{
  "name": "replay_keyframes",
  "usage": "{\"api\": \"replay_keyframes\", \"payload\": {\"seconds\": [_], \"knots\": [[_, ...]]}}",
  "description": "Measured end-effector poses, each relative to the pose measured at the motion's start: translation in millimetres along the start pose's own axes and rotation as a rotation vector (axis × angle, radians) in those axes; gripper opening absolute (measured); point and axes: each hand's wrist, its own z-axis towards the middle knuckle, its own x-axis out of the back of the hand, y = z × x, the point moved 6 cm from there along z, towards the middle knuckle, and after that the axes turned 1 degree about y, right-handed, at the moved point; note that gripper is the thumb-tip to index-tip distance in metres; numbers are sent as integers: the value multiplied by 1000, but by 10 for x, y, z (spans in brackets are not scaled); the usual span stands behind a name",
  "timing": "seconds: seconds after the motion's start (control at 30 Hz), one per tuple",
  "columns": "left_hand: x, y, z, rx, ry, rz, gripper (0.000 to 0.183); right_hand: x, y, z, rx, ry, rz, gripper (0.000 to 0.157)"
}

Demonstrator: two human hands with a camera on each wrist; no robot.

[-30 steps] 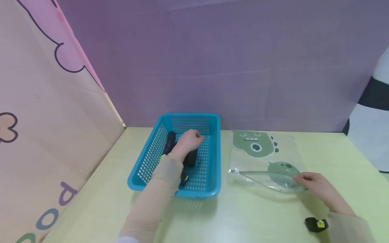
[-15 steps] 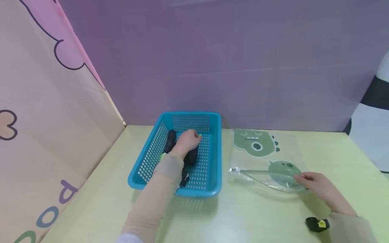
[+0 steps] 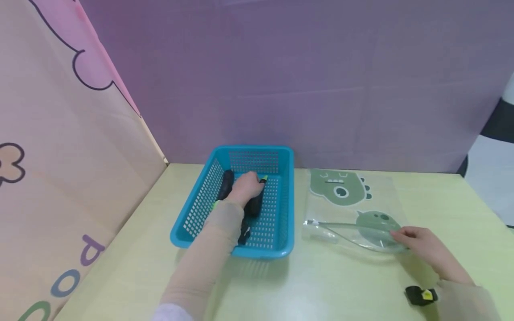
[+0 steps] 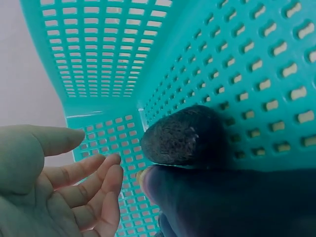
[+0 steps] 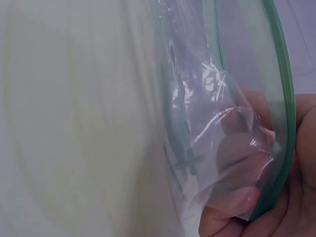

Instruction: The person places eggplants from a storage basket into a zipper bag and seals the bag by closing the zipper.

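A blue mesh basket [image 3: 284, 214] stands on the table with long, dark, eggplant-like pieces in it. My left hand [image 3: 245, 187] reaches into it, right beside one dark piece [image 3: 254, 207] with a light green tip. In the left wrist view, the left hand [image 4: 74, 187] has its thumb apart from loosely bent fingers, with nothing between them. A dark purple piece [image 4: 212, 197] and a rough-ended dark piece [image 4: 173, 138] lie beside it. My right hand [image 3: 421, 245] pinches the green-edged mouth of a clear zip bag [image 3: 341, 194] printed with green cartoon figures, holding it parted.
Another dark piece [image 3: 226, 183] lies along the basket's left side. The purple backdrop [image 3: 257, 89] rises behind the pale yellow table [image 3: 321, 285], and a printed pink panel [image 3: 80, 169] closes off the left. A small black device [image 3: 419, 295] sits at my right wrist.
My left hand's fingers have shifted slightly to the left, and the light green tip of the dark piece now shows beside them. My right hand keeps its hold on the bag.
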Motion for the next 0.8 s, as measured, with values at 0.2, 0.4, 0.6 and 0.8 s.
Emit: {"api": "replay_keyframes", "payload": {"seconds": [0.2,0.4,0.6,0.8], "knots": [[4,-55,9,42,2,44,24,11,-4,2,5,6,-7,43],[-13,-102,26,57,7,58,27,14,0,0,-10,9,-1,44],[-39,-118,25,45,-11,71,21,15,2,-8,6,21,-15,43],[-84,-120,10,50,-64,75,24,6,6,-5,21,16,-22,43]]}}
